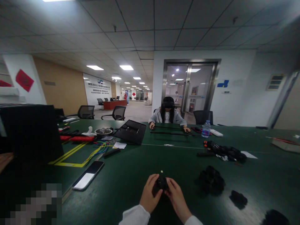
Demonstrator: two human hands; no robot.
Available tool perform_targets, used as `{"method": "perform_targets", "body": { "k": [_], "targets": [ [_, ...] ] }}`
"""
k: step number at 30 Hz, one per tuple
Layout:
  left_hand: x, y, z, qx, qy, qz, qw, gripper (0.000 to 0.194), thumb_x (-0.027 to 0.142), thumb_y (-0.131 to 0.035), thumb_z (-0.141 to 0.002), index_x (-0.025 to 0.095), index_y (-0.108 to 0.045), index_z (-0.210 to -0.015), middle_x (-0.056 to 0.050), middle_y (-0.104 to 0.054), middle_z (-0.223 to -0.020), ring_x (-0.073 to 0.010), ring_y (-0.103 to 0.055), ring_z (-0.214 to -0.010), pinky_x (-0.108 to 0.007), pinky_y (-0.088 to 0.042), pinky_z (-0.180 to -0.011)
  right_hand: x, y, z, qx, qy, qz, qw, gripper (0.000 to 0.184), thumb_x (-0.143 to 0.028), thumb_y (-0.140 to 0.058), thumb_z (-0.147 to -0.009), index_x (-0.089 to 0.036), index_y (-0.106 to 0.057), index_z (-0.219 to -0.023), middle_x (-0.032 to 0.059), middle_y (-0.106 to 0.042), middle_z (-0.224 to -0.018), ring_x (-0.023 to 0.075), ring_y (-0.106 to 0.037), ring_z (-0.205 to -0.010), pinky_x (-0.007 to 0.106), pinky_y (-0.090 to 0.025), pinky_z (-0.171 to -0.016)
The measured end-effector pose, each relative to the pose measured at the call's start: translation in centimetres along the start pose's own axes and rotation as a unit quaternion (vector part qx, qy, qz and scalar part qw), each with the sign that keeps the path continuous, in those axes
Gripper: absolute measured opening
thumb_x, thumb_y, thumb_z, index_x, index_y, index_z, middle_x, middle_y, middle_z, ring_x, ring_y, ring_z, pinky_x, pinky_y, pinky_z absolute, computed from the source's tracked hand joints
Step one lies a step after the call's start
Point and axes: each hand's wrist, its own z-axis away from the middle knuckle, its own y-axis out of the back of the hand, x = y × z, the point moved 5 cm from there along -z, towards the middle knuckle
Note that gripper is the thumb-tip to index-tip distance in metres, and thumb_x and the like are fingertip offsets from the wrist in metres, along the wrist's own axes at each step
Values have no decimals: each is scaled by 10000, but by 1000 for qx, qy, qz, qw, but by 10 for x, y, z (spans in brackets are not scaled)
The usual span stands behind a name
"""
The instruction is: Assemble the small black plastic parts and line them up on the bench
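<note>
Both of my hands are together over the green table, their fingers closed around a small, black, rounded object (161, 182) whose kind I cannot make out. My left hand (149, 194) grips its left side, with the thumb beneath. On the opposite side, my right hand (177, 197) pinches it between thumb and fingers. My fingers hide part of its outline. Just beyond lies a tiny pale scrap (161, 171). To the right are a dark heap of black pieces (211, 180) and a smaller black piece (238, 199).
A phone (88, 175) lies left, near coloured wires (99, 150) and a metal bowl (103, 132). A black panel (131, 132) rests farther back. Across the table, a seated person (167, 114) holds a black frame (170, 133). A water bottle (206, 129) stands back right.
</note>
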Motion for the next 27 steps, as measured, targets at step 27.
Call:
{"method": "perform_targets", "body": {
  "k": [27],
  "targets": [
    [-13,-7,4,-35,81,7,996,579,123,-527,-664,194,-386,-1221,-72,-489,-1195,-214,-468,-1058,-351,-368,-918,-2,1,1,32,-33,-32,998,307,-446,-626,-597,-180,-617,-750,-6,-575,-649,108,-512,-561,217,-395,-487]
  ]
}}
